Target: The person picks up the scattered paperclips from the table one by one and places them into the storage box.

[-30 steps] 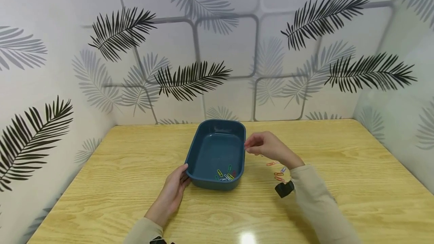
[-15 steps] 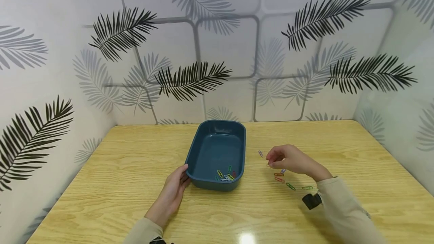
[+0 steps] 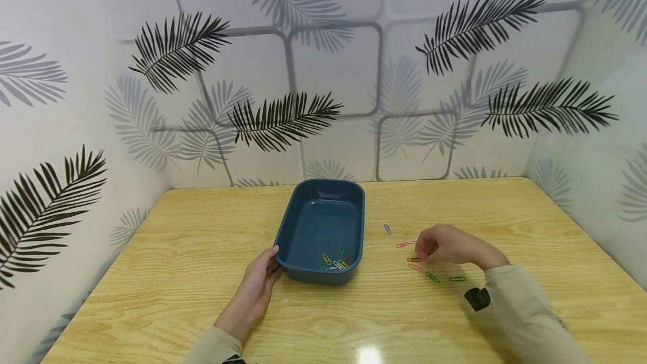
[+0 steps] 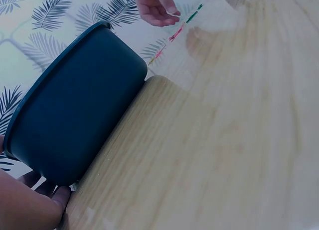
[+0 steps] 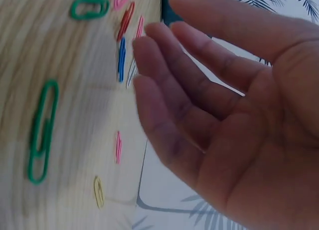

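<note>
The left hand (image 3: 255, 285) holds the near left corner of a dark blue plastic bin (image 3: 315, 277); its thumb lies at the rim. In the left wrist view its fingers (image 4: 60, 197) reach under the bin's lower corner. Several coloured paper clips, among them a yellow paper clip (image 3: 327, 259), lie at the bin's near end. Over the loose paper clips on the right is the right hand (image 3: 452, 247), fingertips close above a red paper clip (image 3: 414, 259). The right wrist view shows its fingers loosely bent, thumb apart, nothing between them. Below the palm lie a blue paper clip (image 5: 121, 60) and a green paper clip (image 5: 43, 132).
A purple paper clip (image 3: 387, 228) and a yellow paper clip (image 3: 406, 229) lie farther back, right of the bin. Nearer are a pink paper clip (image 3: 416, 267) and another green paper clip (image 3: 457, 278). Patterned walls (image 3: 333, 150) border the wooden table (image 3: 202, 229).
From beside the bin's right rim, the right hand has moved right and nearer the person, over the loose paper clips. The left hand and bin have stayed put.
</note>
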`<action>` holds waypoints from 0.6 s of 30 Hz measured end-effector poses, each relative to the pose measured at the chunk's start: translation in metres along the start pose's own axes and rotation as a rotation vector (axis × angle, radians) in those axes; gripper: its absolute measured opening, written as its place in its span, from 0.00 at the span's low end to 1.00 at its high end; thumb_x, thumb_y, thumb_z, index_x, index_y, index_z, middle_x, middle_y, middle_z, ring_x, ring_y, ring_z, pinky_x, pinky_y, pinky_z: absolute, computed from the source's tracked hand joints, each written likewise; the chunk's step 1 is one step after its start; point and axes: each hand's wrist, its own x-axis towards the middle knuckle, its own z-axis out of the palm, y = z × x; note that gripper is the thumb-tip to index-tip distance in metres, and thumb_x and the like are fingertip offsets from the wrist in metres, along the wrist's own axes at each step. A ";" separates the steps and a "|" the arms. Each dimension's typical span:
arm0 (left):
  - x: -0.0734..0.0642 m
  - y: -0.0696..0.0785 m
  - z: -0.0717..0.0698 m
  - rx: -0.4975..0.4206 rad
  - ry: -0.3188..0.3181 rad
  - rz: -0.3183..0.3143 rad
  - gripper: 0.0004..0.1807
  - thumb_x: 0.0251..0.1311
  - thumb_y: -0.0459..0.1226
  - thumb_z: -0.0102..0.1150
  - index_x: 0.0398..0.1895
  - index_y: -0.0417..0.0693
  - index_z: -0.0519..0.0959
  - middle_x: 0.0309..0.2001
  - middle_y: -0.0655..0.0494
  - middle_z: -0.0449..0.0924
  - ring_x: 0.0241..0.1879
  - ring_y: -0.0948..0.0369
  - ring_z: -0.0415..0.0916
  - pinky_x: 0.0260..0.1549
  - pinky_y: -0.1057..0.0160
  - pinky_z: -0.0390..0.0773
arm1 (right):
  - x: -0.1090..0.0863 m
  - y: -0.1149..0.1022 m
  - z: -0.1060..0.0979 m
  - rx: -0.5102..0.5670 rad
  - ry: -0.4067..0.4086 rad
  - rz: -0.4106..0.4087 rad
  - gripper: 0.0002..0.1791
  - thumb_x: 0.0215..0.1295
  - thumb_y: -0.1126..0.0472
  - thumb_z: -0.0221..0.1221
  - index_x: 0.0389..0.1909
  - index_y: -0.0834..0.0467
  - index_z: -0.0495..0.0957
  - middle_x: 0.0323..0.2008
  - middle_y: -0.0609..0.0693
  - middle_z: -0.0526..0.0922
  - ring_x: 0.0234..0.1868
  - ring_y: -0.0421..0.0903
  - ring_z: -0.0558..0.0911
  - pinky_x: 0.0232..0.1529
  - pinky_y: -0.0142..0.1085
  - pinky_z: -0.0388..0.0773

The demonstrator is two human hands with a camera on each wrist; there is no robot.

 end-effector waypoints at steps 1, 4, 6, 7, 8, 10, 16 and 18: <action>0.000 0.000 0.000 0.001 -0.003 0.000 0.29 0.74 0.41 0.43 0.68 0.28 0.59 0.67 0.36 0.61 0.65 0.49 0.59 0.65 0.55 0.58 | -0.002 0.000 -0.001 -0.001 -0.026 0.016 0.07 0.56 0.72 0.64 0.35 0.63 0.78 0.30 0.46 0.80 0.31 0.41 0.78 0.33 0.34 0.77; 0.000 0.000 -0.001 0.008 -0.013 0.004 0.30 0.74 0.42 0.43 0.69 0.28 0.58 0.67 0.35 0.60 0.66 0.48 0.58 0.66 0.54 0.57 | -0.010 0.000 -0.005 -0.032 -0.092 0.088 0.11 0.52 0.73 0.67 0.36 0.62 0.77 0.31 0.47 0.79 0.32 0.42 0.77 0.33 0.36 0.77; -0.001 0.000 -0.001 0.009 -0.018 0.006 0.30 0.74 0.42 0.43 0.69 0.28 0.58 0.67 0.35 0.59 0.66 0.48 0.57 0.66 0.54 0.57 | -0.014 -0.001 -0.007 -0.084 -0.119 0.147 0.14 0.50 0.75 0.67 0.37 0.61 0.77 0.31 0.48 0.78 0.33 0.42 0.76 0.33 0.36 0.76; -0.001 0.000 -0.001 0.009 -0.018 0.007 0.29 0.74 0.42 0.43 0.69 0.28 0.58 0.67 0.35 0.59 0.66 0.47 0.57 0.66 0.54 0.57 | -0.016 -0.002 -0.008 -0.104 -0.126 0.190 0.16 0.49 0.75 0.68 0.37 0.60 0.76 0.32 0.48 0.77 0.32 0.43 0.75 0.32 0.36 0.75; -0.001 0.000 -0.001 0.009 -0.018 0.009 0.29 0.74 0.42 0.43 0.69 0.28 0.58 0.67 0.34 0.59 0.66 0.47 0.57 0.66 0.53 0.57 | -0.016 -0.003 -0.008 -0.136 -0.130 0.223 0.16 0.49 0.77 0.67 0.37 0.60 0.75 0.32 0.49 0.77 0.32 0.43 0.74 0.31 0.36 0.73; -0.001 0.000 -0.001 0.009 -0.012 0.006 0.29 0.74 0.42 0.43 0.68 0.28 0.59 0.67 0.35 0.60 0.66 0.48 0.58 0.66 0.54 0.58 | -0.018 -0.005 -0.008 -0.190 -0.133 0.294 0.19 0.46 0.79 0.66 0.36 0.59 0.74 0.32 0.49 0.75 0.31 0.45 0.72 0.29 0.36 0.71; 0.000 0.000 -0.002 0.010 -0.009 0.001 0.29 0.74 0.42 0.43 0.68 0.28 0.59 0.67 0.35 0.60 0.66 0.48 0.58 0.65 0.54 0.58 | -0.017 -0.008 -0.004 -0.289 -0.119 0.377 0.24 0.37 0.78 0.71 0.32 0.57 0.71 0.31 0.49 0.72 0.30 0.47 0.67 0.27 0.35 0.68; 0.000 0.000 -0.002 0.007 -0.009 0.000 0.29 0.74 0.42 0.43 0.68 0.29 0.59 0.67 0.35 0.60 0.65 0.48 0.59 0.65 0.54 0.58 | -0.017 -0.008 -0.003 -0.301 -0.114 0.363 0.23 0.37 0.78 0.71 0.30 0.57 0.70 0.30 0.49 0.71 0.29 0.47 0.67 0.26 0.35 0.67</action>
